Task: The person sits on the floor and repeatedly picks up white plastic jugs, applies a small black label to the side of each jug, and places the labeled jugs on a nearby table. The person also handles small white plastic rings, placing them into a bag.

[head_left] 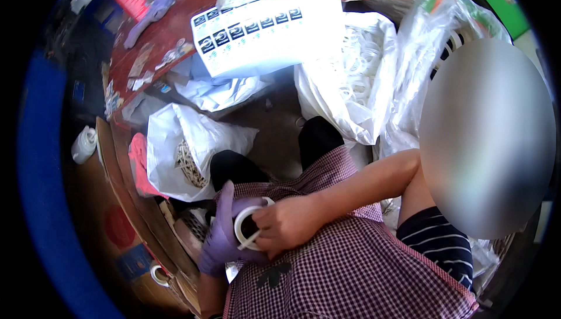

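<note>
Beyond grip, leftward: crumpled coral-pink cloth (138, 158). Nearer, up-left of grip: open white woven sack (166, 135) holding slender cream strips (188, 167). Left hand in purple glove (219, 240) wrapped round smooth white ring (239, 221), above lap. Thin white strip (249, 240) across ring's opening, pinched by bare right hand (292, 219). Up-right of grip: white sack of translucent rings (357, 64).
</note>
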A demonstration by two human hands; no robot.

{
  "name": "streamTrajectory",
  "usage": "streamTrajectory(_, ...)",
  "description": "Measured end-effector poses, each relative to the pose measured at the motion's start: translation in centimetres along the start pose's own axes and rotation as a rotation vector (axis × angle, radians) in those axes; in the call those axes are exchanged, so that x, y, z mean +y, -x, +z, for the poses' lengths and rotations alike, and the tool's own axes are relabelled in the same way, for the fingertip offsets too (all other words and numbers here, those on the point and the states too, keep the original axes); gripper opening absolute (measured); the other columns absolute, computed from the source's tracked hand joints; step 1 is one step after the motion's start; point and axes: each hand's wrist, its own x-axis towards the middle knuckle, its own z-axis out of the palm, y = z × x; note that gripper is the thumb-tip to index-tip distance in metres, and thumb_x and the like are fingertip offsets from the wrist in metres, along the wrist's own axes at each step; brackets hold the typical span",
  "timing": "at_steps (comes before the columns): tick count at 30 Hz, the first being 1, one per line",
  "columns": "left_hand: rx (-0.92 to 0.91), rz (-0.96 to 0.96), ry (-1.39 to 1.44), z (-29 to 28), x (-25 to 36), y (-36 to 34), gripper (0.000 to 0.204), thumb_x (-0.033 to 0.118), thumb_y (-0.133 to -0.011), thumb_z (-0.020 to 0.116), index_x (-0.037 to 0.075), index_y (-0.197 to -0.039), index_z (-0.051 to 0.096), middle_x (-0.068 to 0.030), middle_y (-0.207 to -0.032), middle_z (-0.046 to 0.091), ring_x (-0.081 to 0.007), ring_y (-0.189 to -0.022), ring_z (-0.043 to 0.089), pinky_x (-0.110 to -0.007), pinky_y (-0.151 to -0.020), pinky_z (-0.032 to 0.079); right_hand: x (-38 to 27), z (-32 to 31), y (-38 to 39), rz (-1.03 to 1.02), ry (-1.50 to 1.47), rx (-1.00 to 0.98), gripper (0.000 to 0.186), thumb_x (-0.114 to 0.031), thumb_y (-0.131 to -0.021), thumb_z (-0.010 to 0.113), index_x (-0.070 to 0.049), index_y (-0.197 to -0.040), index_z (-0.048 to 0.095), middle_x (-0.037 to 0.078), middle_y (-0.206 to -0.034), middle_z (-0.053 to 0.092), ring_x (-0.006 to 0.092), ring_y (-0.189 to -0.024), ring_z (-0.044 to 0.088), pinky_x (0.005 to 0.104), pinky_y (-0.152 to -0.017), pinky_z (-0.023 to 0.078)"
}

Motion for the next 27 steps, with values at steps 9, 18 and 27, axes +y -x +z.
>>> streamTrajectory(9, 0.289, 0.086, -0.269, -1.5, 2.2, -4.5, 0.128, 0.023, -0.060, 0.093, -0.002, -0.154, 0.010, -0.0171, -0.125, 0.059, -0.0300, -0.118, 0.058, -0.042, -0.105, 0.043, 2.7, -6.9, -0.9, 0.043, 0.618, -0.144, 0.022, -0.019, -0.076, 0.063, 0.000, -0.086, 0.067, 0.008, -0.093, 0.067, 0.0216, -0.098, 0.060, 0.0330, -0.090, 0.047)
streamTrajectory(18, 0.304, 0.025, -0.238, -0.1, 1.3, -4.3, 0.126, 0.024, -0.061, 0.092, -0.002, -0.154, 0.011, -0.0161, -0.124, 0.060, -0.0294, -0.114, 0.062, -0.040, -0.100, 0.048, 5.0, -8.3, -1.5, -0.137, 0.761, -0.352, 0.015, -0.025, -0.066, 0.065, -0.010, -0.069, 0.061, -0.005, -0.069, 0.052, 0.0150, -0.072, 0.054, 0.0302, -0.069, 0.040)
streamTrajectory(27, 0.353, 0.015, -0.333, 0.5, 0.9, -3.8, 0.120, 0.028, -0.061, 0.091, -0.006, -0.151, 0.018, -0.0191, -0.117, 0.063, -0.0325, -0.110, 0.064, -0.041, -0.097, 0.049, 4.6, -4.6, -3.5, 0.076, 0.584, -0.195, 0.011, -0.018, -0.072, 0.067, -0.011, -0.072, 0.059, -0.003, -0.069, 0.054, 0.0109, -0.068, 0.053, 0.0285, -0.067, 0.041)
